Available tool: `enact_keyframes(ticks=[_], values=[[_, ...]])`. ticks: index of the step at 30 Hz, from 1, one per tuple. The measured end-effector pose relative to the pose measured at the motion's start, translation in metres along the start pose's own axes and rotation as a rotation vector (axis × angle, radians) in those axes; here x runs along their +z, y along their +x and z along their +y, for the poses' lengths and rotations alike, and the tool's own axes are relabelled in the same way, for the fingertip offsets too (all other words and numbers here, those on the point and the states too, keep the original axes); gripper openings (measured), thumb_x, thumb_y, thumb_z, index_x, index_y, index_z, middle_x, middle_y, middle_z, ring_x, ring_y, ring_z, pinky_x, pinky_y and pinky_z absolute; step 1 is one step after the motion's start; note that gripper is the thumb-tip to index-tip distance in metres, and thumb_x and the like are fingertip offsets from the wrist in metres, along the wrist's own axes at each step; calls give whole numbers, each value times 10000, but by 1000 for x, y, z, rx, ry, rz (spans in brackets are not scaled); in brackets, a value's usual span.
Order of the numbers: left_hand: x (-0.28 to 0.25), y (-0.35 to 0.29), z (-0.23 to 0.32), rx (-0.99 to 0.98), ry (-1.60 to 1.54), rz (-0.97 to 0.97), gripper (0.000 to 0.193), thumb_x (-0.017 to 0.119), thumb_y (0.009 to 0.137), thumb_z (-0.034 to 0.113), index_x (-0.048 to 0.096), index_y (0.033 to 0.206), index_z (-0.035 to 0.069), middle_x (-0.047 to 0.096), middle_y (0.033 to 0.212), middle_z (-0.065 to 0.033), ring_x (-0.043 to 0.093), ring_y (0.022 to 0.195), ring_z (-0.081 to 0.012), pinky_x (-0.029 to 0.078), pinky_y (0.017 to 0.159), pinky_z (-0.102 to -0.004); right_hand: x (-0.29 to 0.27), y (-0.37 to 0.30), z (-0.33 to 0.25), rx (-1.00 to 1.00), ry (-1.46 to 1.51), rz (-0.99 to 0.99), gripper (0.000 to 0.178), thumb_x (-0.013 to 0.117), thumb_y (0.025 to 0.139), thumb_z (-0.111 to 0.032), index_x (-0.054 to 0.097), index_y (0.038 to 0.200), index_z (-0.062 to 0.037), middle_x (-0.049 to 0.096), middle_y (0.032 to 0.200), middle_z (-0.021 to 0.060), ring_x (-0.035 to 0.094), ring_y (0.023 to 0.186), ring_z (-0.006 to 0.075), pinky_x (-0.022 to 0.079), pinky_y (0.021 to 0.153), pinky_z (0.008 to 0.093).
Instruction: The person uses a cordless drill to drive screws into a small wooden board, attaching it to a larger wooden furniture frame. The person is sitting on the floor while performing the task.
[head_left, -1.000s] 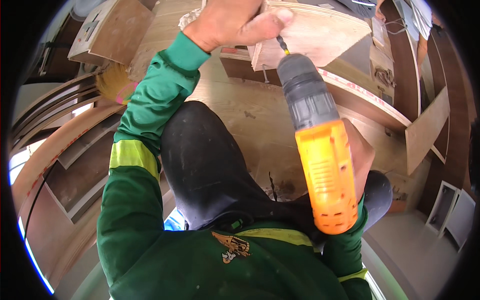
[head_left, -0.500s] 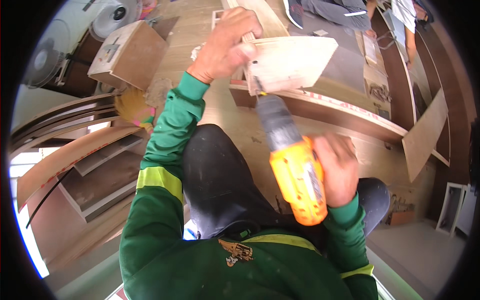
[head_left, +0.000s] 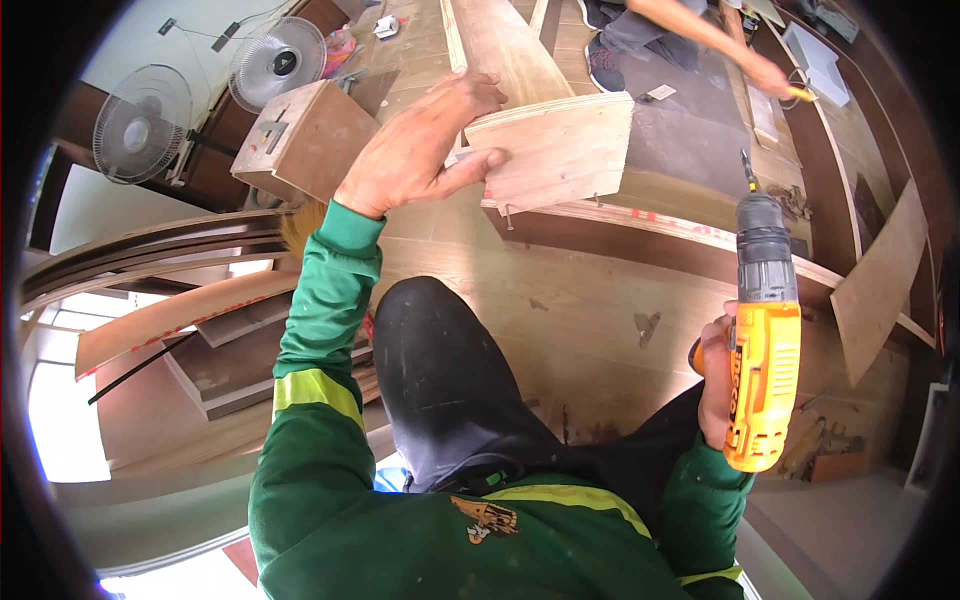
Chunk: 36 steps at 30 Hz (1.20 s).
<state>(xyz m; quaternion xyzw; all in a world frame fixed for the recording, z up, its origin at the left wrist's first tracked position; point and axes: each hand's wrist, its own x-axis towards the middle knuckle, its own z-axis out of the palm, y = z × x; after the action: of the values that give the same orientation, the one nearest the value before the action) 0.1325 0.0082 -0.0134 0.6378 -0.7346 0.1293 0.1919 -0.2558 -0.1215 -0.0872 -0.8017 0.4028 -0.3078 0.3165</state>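
My left hand (head_left: 425,145) rests at the left end of a small pale plywood board (head_left: 565,150), thumb against its face and fingers over its upper edge. Two screws stick out near the board's lower edge, a left screw (head_left: 508,216) and a right screw (head_left: 597,200). A long plywood plank (head_left: 510,55) runs away behind the board. Well to the right, my right hand (head_left: 714,375) is wrapped round the grip of an orange and black cordless drill (head_left: 768,350). The drill's bit points away from me, apart from the board.
A brown panel with a pale edge (head_left: 660,235) lies beyond my knees. Another person's arm (head_left: 700,35) reaches in at the far right. A loose plywood sheet (head_left: 882,285) leans at the right. Two fans, including a white fan (head_left: 278,62), and a wooden box (head_left: 305,140) stand far left.
The drill has moved right, away from the board, in my right hand. My left hand has slid lower and its grip has loosened. The board has tilted, and two screws now show along its lower edge.
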Motion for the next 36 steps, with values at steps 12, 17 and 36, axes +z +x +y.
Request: enact_keyframes(ticks=[12,17,36], values=[[82,42,-143,-208,-30,596,308,560,939,326,619,1003,30,561,881,-203,540,816,-405,442,735,-467,57,-7,-53,-142,348,-241,143,745,876,-124,692,971,-31,688,813,106,693,747,256,565,713,375],[78,35,-143,-262,107,715,258,453,1035,171,648,1100,14,646,1004,-216,620,940,-380,480,832,-470,82,-1,-66,-442,364,-219,258,814,855,-160,696,1045,-30,722,885,106,706,761,277,560,710,379],[67,11,183,-967,-2235,811,369,577,1037,493,575,991,127,602,863,-4,643,875,-228,561,904,-452,50,-23,-42,175,872,-580,328,724,901,-2,528,1163,-31,650,886,29,596,735,76,496,649,255]])
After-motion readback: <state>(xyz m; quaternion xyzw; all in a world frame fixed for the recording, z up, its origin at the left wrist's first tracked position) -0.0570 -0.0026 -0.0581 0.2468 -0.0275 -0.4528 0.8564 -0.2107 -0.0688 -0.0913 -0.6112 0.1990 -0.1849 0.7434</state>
